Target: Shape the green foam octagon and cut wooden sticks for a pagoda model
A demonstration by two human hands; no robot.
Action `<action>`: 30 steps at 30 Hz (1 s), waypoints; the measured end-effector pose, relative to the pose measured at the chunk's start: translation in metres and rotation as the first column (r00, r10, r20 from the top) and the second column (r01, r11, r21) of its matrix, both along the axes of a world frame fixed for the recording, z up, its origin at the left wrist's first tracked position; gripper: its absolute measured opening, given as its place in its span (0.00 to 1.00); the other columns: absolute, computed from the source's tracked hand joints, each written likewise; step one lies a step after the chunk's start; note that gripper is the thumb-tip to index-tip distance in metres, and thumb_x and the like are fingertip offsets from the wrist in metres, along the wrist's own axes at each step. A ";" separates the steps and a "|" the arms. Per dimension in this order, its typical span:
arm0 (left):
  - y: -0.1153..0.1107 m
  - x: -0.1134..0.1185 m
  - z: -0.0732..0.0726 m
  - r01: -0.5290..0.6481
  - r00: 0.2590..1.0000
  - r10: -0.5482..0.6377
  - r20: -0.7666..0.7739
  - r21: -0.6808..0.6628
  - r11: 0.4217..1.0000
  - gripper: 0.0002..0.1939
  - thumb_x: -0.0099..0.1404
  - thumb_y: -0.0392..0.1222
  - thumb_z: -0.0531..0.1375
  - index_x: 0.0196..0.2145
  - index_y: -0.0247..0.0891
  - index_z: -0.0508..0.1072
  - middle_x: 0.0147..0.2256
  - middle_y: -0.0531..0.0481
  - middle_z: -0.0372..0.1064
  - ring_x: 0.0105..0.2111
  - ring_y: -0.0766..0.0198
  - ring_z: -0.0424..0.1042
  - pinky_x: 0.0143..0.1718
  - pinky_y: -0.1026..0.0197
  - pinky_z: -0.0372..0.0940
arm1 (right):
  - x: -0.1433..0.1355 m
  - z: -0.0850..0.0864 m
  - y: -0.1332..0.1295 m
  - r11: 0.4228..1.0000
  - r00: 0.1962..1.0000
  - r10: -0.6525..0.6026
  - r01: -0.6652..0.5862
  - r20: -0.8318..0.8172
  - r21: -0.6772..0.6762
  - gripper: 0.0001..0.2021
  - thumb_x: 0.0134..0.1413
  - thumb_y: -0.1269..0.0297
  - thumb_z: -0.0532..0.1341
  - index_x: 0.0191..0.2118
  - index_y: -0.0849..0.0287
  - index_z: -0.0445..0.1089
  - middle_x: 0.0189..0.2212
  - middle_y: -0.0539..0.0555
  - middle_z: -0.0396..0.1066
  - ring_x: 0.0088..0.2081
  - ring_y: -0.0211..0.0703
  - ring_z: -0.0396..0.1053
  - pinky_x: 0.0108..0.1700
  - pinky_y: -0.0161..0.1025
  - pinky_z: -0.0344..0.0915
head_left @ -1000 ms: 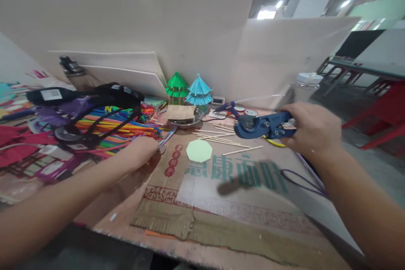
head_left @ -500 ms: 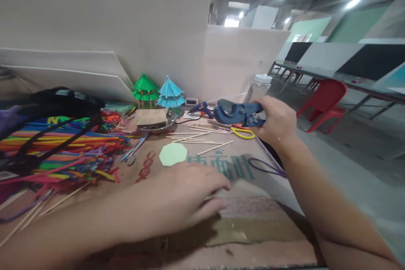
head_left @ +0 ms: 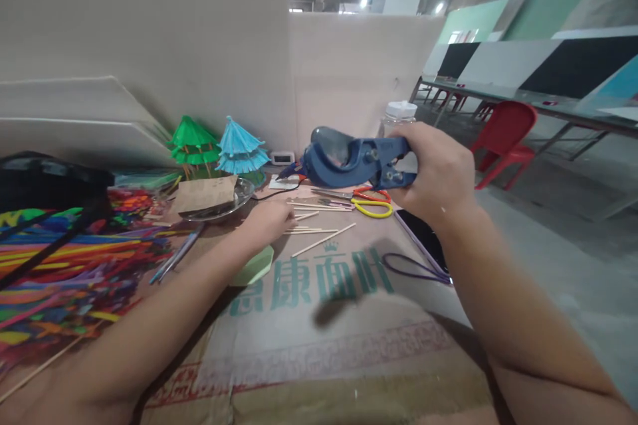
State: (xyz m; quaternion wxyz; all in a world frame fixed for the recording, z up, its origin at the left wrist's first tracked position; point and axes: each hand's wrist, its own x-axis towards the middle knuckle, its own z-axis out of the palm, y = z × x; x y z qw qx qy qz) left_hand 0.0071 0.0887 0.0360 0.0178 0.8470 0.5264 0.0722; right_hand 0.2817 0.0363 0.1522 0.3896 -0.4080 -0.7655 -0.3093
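My right hand [head_left: 438, 169] grips the handles of a blue ratchet pipe cutter [head_left: 343, 159], held up above the table with its curved jaw pointing left. My left hand [head_left: 272, 219] reaches over the table to the left ends of thin wooden sticks [head_left: 323, 244]. Its fingers point down and are mostly hidden, so whether it holds a stick does not show. Under that wrist lies a pale green paper octagon [head_left: 255, 267], partly covered. Red-and-yellow-handled scissors [head_left: 371, 207] rest behind the sticks, below the cutter.
Green [head_left: 193, 139] and blue [head_left: 242, 146] paper pagodas stand at the back, near a glass dish [head_left: 244, 196] topped with cardboard. Colourful pipe cleaners [head_left: 64, 265] heap on the left. A glue gun [head_left: 289, 171], a lidded bottle [head_left: 399, 116] and a phone [head_left: 423, 239] with a purple strap are also there.
My left hand has moved forward and left, from the front of the table to the sticks. The pipe cutter stays raised in my right hand. The view has shifted right.
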 end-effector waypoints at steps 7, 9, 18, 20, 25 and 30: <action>-0.004 0.000 -0.008 0.064 0.996 -0.063 0.056 -0.014 0.998 0.09 0.67 0.40 0.59 0.34 0.38 0.79 0.34 0.45 0.77 0.36 0.58 0.74 0.39 0.62 0.65 | 0.012 -0.013 0.005 0.999 0.999 0.036 -0.035 0.025 -0.021 0.09 0.48 0.62 0.58 0.38 0.56 0.67 0.30 0.54 0.73 0.33 0.48 0.72 0.34 0.41 0.63; -0.003 -0.001 -0.006 0.092 0.994 -0.090 0.063 -0.025 0.995 0.08 0.67 0.40 0.59 0.35 0.39 0.79 0.36 0.47 0.78 0.37 0.59 0.74 0.38 0.63 0.64 | 0.018 -0.012 0.007 1.000 1.000 0.015 -0.015 0.020 -0.025 0.11 0.46 0.63 0.58 0.38 0.56 0.67 0.30 0.54 0.73 0.33 0.50 0.72 0.33 0.42 0.63; 0.014 -0.027 -0.007 -0.012 0.998 0.007 0.066 0.083 0.997 0.13 0.69 0.43 0.55 0.38 0.37 0.80 0.42 0.41 0.76 0.44 0.52 0.73 0.44 0.57 0.65 | 0.028 -0.014 0.012 0.992 0.994 -0.107 0.109 0.037 -0.057 0.12 0.48 0.61 0.61 0.41 0.55 0.67 0.33 0.56 0.73 0.37 0.57 0.74 0.35 0.45 0.64; 0.016 -0.027 -0.012 0.009 0.997 -0.014 0.073 0.070 0.997 0.12 0.68 0.43 0.57 0.36 0.38 0.80 0.40 0.43 0.77 0.40 0.53 0.74 0.41 0.58 0.66 | 0.028 -0.014 0.013 0.992 0.993 -0.107 0.109 0.040 -0.062 0.12 0.49 0.60 0.61 0.41 0.55 0.67 0.33 0.56 0.73 0.37 0.57 0.74 0.35 0.45 0.64; 0.015 -0.013 -0.025 0.163 0.978 -0.172 0.121 0.082 0.983 0.11 0.69 0.41 0.57 0.35 0.40 0.79 0.40 0.47 0.78 0.46 0.55 0.73 0.48 0.58 0.66 | 0.028 -0.015 0.015 0.997 0.997 -0.067 0.068 0.029 -0.037 0.13 0.51 0.56 0.60 0.42 0.54 0.67 0.33 0.55 0.71 0.37 0.55 0.72 0.36 0.45 0.64; 0.023 -0.008 -0.034 0.189 0.961 -0.215 0.175 0.156 0.969 0.14 0.71 0.39 0.53 0.40 0.39 0.79 0.46 0.43 0.77 0.51 0.53 0.71 0.56 0.53 0.63 | 0.026 -0.016 0.016 0.998 0.997 -0.066 0.067 0.038 -0.018 0.13 0.47 0.58 0.61 0.40 0.55 0.67 0.32 0.53 0.71 0.36 0.52 0.71 0.35 0.43 0.62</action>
